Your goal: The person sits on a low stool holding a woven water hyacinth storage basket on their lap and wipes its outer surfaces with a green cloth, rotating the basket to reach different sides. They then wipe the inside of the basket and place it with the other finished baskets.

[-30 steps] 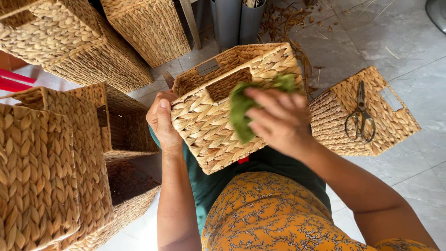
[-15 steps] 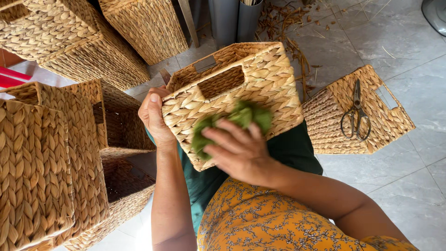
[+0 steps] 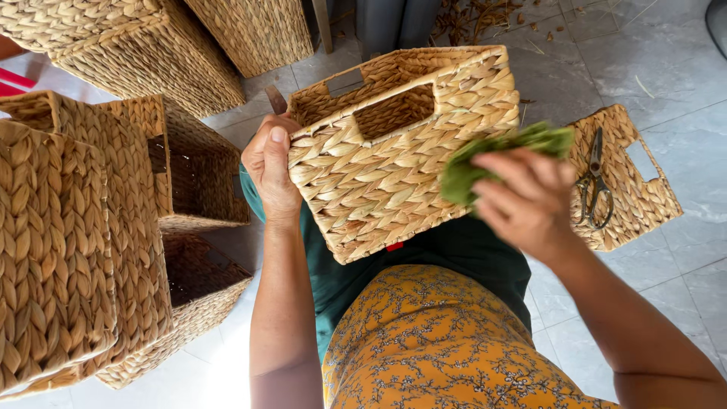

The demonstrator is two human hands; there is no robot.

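Several woven baskets [image 3: 83, 227] stacked at my left, biggest things in view, open mouths turned sideways; two more [image 3: 151, 45] upturned beyond them on the grey tiled floor [image 3: 666, 60].

Next in size: the woven basket [image 3: 394, 167] I have tipped over my lap, rectangular, with a cut-out handle slot in its upper wall. It rests against my dark green top, above the orange flowered cloth on my legs.

Left hand [image 3: 271, 163]: clenched on the basket's left corner, thumb lying up along the rim, fingers hidden behind the wall. Grip is firm on the basket; it carries the tilt.

Right hand [image 3: 526, 198]: blurred, at the basket's right edge. Fingers are bunched around a green cloth [image 3: 500, 155], a crumpled wad that sticks out above and left of the knuckles. The cloth sits pressed on the basket's right side wall, near the upper right corner, so cloth lies between my grip and the weave. Grip here is closed on the cloth, not on the basket.

Smaller: one flat woven lid or tray [image 3: 632, 197] on the floor just right of my right hand, partly hidden behind it.

Smallest: a pair of scissors [image 3: 594, 185] lying on that woven piece, handles toward me, blades pointing away. Dry fibre scraps [image 3: 477, 11] scattered on the tiles at the far edge.
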